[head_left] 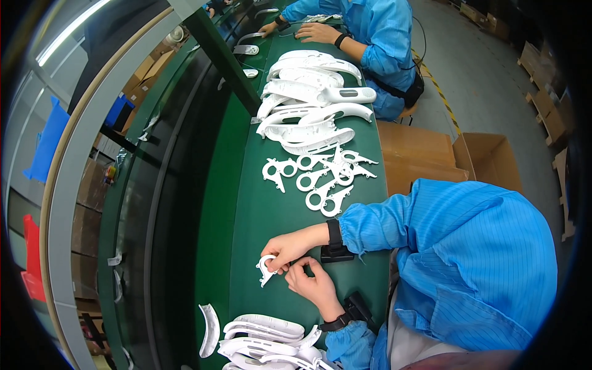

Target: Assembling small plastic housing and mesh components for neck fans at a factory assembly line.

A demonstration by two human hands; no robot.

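My right hand (288,248) pinches a small white ring-shaped plastic bracket (264,266) with tabs, just above the green work table (250,216). Close beside it, my left hand (313,285) has its thumb and fingers curled together near the bracket. Whatever those fingers hold, if anything, is too small to make out. Beyond my right hand lies a loose pile of similar white brackets (320,196), each with a ring and pointed arm. Toward the near end, several curved white plastic shells (265,333) are stacked by my left forearm. One curved white strip (209,331) lies apart from them.
A larger stack of white shells (317,92) lies farther along the table. Past it, a co-worker in blue (382,37) works with both hands over the table. A green post (219,52) rises at the left edge beside a dark conveyor (179,216). Cardboard boxes (419,148) stand right.
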